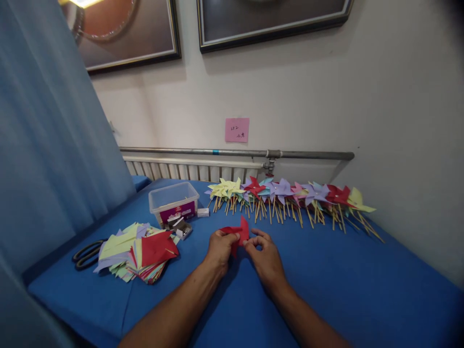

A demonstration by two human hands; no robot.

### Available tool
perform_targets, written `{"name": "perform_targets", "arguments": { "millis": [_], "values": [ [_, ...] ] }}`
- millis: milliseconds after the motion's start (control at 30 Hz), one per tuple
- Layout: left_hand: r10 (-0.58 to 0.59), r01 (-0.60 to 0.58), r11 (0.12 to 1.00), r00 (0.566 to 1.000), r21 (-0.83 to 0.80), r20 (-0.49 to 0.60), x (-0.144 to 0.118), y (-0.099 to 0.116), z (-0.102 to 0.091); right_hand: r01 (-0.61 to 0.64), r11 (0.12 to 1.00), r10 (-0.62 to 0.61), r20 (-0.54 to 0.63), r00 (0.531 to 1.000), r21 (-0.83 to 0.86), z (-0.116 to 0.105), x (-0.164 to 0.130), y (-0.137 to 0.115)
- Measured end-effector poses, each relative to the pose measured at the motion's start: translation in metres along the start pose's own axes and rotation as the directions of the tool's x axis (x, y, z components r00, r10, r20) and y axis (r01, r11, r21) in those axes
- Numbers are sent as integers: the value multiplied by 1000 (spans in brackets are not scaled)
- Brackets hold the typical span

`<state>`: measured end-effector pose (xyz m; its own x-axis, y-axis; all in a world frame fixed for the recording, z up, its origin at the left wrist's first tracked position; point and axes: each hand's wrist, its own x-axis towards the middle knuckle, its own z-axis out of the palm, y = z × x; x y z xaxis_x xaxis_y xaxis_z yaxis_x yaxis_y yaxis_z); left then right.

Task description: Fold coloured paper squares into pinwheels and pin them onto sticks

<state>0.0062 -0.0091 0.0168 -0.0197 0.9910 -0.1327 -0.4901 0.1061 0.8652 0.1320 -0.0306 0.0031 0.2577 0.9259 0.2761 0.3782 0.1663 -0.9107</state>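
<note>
Your left hand [218,247] is pinching a red, pointed piece of folded paper [244,233] between thumb and fingers; your right hand [265,255] is curling narrowly at its lower right edge, though whether it is gripping or merely touching cannot be told. The red piece is sitting between your hands, above the blue, cloth-covered surface [326,285]. Its blades are standing at differing angles: a slackening left thumb could be letting the folds spring open, and uneven pressure could be creasing or tearing the sheet.

Farther out, a small, open cardboard box [186,232] of tiny pieces is standing before a clear, rectangular plastic tub [173,193] with a purple label; a knock from your left hand could be scattering the contents. Leftward, matte sheets of red, yellow, lilac and green paper [155,250] are fanning into a loose pile, liable to be sliding if your forearm is brushing it. Black, loop-handled scissors [85,254] are lying alongside, blades hidden. Toward the wall, multicoloured paper pinwheels [281,189] are overlapping in a row, their slim, straight, tan sticks [270,212] slanting toward you.
</note>
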Motion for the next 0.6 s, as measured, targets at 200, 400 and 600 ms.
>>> {"name": "perform_targets", "arguments": {
  "millis": [200,400,600],
  "values": [
    [-1,1,1000,1000,-4,-27,-1,1,2,35,999,-34,25,999,-26,2,-1,0],
    [-26,26,999,1000,22,-2,-4,5,3,102,993,-98,80,992,-52,-3,7,7],
    [-32,29,998,997,47,64,-6,7,2,133,988,-123,120,985,-79,-7,9,7]
  ]
}}
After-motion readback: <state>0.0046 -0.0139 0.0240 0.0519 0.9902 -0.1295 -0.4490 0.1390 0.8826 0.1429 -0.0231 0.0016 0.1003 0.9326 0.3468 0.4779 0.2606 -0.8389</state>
